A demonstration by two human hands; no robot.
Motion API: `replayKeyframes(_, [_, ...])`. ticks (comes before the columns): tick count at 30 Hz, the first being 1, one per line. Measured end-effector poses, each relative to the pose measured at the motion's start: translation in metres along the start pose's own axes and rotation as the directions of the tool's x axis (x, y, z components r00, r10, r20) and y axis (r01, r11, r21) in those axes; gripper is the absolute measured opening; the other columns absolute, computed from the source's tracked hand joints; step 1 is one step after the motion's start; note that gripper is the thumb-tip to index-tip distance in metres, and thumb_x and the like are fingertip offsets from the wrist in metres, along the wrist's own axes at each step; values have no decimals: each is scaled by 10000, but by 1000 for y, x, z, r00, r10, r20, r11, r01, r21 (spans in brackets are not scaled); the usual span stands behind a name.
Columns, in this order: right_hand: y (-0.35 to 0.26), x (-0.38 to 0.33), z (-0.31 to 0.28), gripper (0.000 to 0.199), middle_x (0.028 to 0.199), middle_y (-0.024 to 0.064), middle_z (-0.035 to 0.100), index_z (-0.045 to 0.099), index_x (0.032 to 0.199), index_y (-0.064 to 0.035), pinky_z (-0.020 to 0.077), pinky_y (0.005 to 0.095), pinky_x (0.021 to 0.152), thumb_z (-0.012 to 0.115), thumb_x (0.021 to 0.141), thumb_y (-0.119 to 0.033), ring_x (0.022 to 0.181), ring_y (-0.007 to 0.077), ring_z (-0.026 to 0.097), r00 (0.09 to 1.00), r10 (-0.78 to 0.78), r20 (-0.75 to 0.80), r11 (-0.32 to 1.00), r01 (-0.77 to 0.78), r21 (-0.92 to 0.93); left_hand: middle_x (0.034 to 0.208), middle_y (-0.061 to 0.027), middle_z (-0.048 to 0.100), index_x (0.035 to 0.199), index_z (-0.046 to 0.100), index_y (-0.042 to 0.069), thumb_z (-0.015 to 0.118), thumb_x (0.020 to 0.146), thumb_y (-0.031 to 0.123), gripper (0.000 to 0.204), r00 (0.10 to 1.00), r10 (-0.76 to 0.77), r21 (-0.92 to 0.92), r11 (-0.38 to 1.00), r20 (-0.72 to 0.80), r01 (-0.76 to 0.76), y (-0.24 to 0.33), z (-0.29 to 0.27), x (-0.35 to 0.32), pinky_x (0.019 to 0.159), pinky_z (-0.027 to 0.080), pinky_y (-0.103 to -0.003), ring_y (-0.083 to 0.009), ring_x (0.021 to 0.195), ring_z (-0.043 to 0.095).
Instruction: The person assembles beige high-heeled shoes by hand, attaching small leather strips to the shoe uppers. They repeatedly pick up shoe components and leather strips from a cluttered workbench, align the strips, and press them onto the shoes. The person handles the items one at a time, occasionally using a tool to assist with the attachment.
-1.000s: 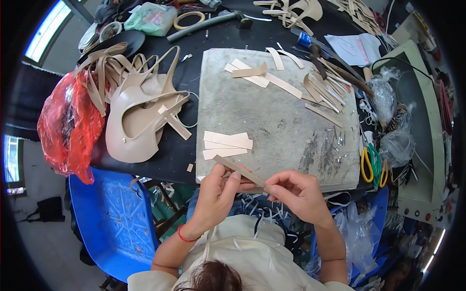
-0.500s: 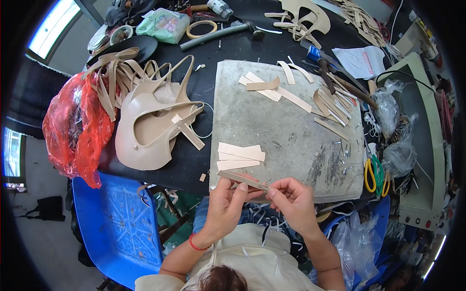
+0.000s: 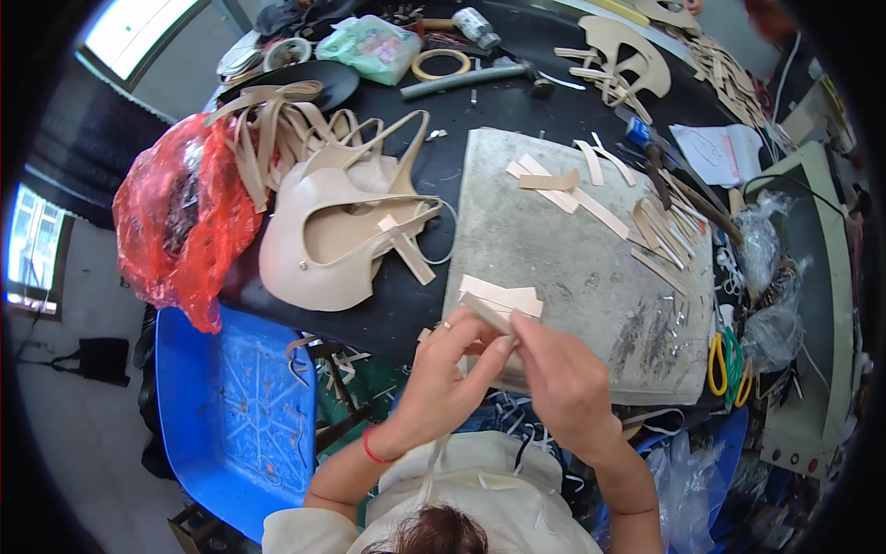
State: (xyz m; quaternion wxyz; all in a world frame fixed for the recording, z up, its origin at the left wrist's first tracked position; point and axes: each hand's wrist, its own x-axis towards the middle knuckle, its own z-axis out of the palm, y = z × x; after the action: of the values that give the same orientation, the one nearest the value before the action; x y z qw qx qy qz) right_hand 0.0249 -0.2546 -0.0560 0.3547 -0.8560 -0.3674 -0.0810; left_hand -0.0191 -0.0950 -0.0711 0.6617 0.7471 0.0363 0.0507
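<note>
Over the near left edge of the grey slab (image 3: 591, 305), a short beige leather strip (image 3: 484, 310) is held between both hands. My left hand (image 3: 452, 374), with a red cord at its wrist, grips it from below with thumb and fingers. My right hand (image 3: 565, 374) is closed in a pinch at the strip's right end; its fingertips partly cover that end. Just beyond the fingers, several pale leather strips (image 3: 508, 294) lie in a small overlapping stack on the slab.
Farther back on the slab are loose strips (image 3: 604, 214). To the left lie cut leather bag pieces (image 3: 281, 268) and a red plastic bag (image 3: 175, 240). A hammer (image 3: 466, 81) rests at the back; scissors (image 3: 718, 362) are on the right. A blue bin (image 3: 235, 415) stands lower left.
The view has shifted, so the bench appears farther right. Both hands have turned the strip, and my right hand has come up over its end with the knuckles uppermost.
</note>
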Motion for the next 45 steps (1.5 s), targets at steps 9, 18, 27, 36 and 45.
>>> replayKeyframes(9, [12,-14,-9,165,968,150,641,620,1007,19,507,299,701,597,844,25,800,234,642,920,392,13,874,-377,306,827,-120,615,1009,648,70,559,878,163,183,977,203,958,287,-67,6,-42,-127,101,663,462,-411,-324,716,597])
replayKeyframes(18, [22,-16,-7,146,964,124,613,622,994,33,498,256,696,578,855,30,796,160,620,841,529,108,711,-509,485,843,-108,681,1161,628,63,625,879,122,289,810,571,782,563,-133,-268,76,-123,39,684,521,-280,-152,778,662])
replayKeyframes(27, [-3,-9,1,161,917,100,621,651,999,7,492,246,678,580,855,25,764,144,615,908,369,196,783,-418,461,1093,-176,567,1260,395,-35,598,849,-60,460,965,-233,-63,972,-117,227,17,-68,-8,785,550,-269,-221,915,664])
replayKeyframes(36, [-11,23,24,133,888,57,602,659,976,23,485,227,675,620,855,-17,770,99,596,828,315,464,593,-554,585,1097,-141,619,1251,475,-68,632,821,-51,458,934,-357,-494,813,-3,309,-13,-45,-33,840,532,-304,-202,993,631])
replayKeyframes(45, [-15,29,36,108,816,53,603,655,917,32,471,218,604,650,839,-42,687,81,590,825,294,483,661,-540,521,1048,-64,503,1258,520,-27,595,872,-4,394,948,-319,-496,824,-7,274,-16,-48,-41,825,509,-266,-134,934,594])
